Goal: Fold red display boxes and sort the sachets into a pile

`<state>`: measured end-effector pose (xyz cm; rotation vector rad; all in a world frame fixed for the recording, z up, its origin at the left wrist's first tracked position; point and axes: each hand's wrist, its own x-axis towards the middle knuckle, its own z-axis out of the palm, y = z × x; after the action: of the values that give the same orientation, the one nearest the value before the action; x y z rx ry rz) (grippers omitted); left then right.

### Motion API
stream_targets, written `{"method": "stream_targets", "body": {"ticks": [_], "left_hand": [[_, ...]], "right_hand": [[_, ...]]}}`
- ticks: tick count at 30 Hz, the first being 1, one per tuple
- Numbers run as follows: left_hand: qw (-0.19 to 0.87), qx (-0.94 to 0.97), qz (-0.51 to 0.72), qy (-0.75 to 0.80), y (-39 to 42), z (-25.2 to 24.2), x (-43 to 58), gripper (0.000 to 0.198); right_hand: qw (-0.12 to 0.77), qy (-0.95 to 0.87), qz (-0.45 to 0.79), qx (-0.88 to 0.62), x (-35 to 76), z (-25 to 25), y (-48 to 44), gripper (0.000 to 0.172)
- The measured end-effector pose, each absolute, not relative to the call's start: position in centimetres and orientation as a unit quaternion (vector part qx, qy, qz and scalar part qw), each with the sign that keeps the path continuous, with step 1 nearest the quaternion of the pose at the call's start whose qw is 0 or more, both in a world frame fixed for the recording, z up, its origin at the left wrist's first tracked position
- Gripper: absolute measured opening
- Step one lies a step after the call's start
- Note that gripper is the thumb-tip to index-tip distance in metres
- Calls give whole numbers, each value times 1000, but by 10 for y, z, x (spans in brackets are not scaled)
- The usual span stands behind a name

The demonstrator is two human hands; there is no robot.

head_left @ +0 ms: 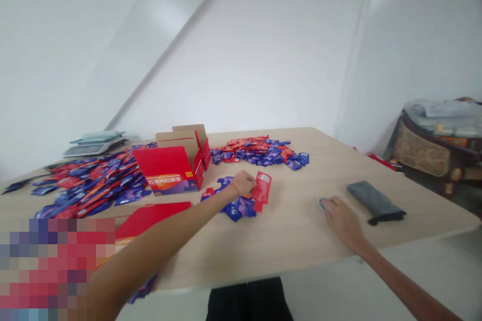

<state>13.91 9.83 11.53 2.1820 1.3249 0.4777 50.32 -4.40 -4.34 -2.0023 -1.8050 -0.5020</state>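
My left hand is closed on red sachets, held just above a small heap of blue and red sachets in the middle of the wooden table. An open red carton stands just left of that heap. My right hand lies flat on the table to the right, fingers stretched over a small pale object that I cannot make out. A grey folded pouch lies right of that hand.
A big pile of blue and red sachets covers the table's left side, another pile lies at the back. Flat red cartons lie near the front left. A scale sits at the far left. A dark cabinet stands at the right.
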Motion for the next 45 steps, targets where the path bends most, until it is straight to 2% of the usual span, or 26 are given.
{"method": "stream_targets", "body": {"ticks": [4,8,18,23,25,28,33,40,45], "left_hand": [[350,815,108,449,19,56,171,18],[353,825,85,434,-9,30,179,24],[154,902,118,386,-12,48,157,24],[71,984,116,116,-29,45,110,31],[62,986,139,75,-34,37,89,34],[56,982,153,99,-40,24,70,39],[102,976,163,103,-41,12,67,41],[153,965,204,62,-39,6,66,44],[154,961,223,55,-37,3,67,44]], "right_hand": [[179,-644,-171,-724,500,-37,-46,30],[167,-649,-173,-722,495,-28,-50,31],[155,-644,-160,-732,493,-20,-52,31],[157,-636,-157,-739,491,-18,-53,31],[156,-636,-158,-739,491,-17,-53,31],[150,-638,-154,-739,491,-17,-53,32],[132,-643,-154,-739,490,-16,-54,34],[50,-637,-134,-757,474,15,-49,30],[196,-664,-144,-707,418,43,-58,30]]}}
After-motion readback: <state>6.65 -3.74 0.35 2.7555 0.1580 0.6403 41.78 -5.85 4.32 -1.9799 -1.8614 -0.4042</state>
